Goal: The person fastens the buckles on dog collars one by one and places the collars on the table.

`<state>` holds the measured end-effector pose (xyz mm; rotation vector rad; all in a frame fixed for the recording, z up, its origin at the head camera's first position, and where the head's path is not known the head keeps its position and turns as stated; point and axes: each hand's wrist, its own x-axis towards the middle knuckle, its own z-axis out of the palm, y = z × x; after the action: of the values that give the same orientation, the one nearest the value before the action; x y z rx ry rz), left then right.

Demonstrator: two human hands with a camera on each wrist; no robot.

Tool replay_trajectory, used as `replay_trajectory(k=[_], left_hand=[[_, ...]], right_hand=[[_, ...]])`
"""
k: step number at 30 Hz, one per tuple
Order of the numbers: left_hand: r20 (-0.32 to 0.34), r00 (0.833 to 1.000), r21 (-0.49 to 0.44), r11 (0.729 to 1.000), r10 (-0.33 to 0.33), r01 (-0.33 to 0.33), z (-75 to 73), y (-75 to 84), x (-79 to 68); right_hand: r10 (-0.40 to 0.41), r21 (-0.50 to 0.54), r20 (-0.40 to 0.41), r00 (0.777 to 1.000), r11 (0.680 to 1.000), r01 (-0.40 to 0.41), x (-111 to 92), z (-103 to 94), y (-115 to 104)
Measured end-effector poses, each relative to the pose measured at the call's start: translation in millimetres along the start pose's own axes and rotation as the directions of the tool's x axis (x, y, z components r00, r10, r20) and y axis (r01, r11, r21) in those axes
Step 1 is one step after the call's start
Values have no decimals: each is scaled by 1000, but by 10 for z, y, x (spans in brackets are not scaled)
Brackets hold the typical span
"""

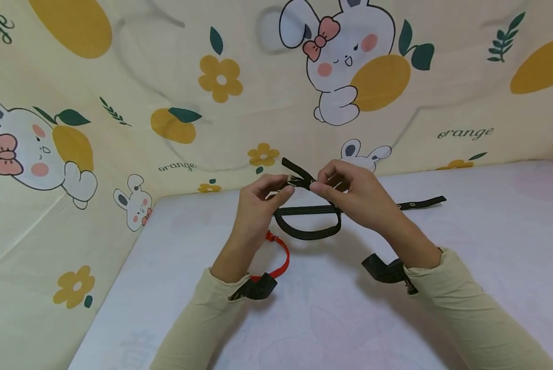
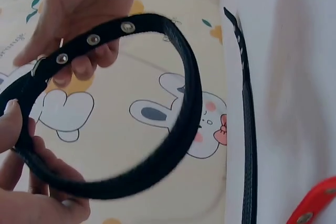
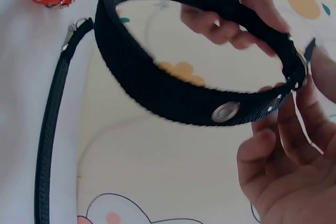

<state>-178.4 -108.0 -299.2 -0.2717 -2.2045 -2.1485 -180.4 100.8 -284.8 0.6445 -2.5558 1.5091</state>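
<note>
Both hands hold a black dog collar [image 1: 307, 236] up above the table, bent into a loop. Its strap passes through a metal buckle [image 2: 39, 67], and metal eyelets line the strap in the left wrist view. The strap's free tip [image 1: 293, 167] sticks up between the hands. My left hand [image 1: 258, 203] pinches the collar beside the buckle with thumb and fingers. On the other side of the buckle, my right hand [image 1: 357, 192] pinches the strap; its fingertips partly hide the join. A metal stud [image 3: 226, 112] shows on the collar's outer face.
A second black collar [image 1: 421, 203] lies stretched out on the white table [image 1: 331, 318], behind the hands. A red collar [image 1: 283, 257], fastened in a loop, lies nearer, partly hidden by the left forearm. Patterned cloth [image 1: 258, 123] rises at the table's back and left.
</note>
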Motion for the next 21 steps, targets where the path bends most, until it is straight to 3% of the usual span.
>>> replay_trajectory(k=[5, 14, 21], left_hand=[[-3, 1000, -29, 999, 27, -27, 49, 9, -24], [-44, 997, 127, 990, 70, -64, 69, -17, -22], [-46, 997, 110, 992, 67, -62, 86, -20, -40]], right_hand=[[-4, -5, 1, 1000, 1000, 4, -2, 27, -9], [-38, -77, -23, 999, 996, 36, 14, 56, 17], [-37, -87, -67, 997, 996, 31, 13, 69, 19]])
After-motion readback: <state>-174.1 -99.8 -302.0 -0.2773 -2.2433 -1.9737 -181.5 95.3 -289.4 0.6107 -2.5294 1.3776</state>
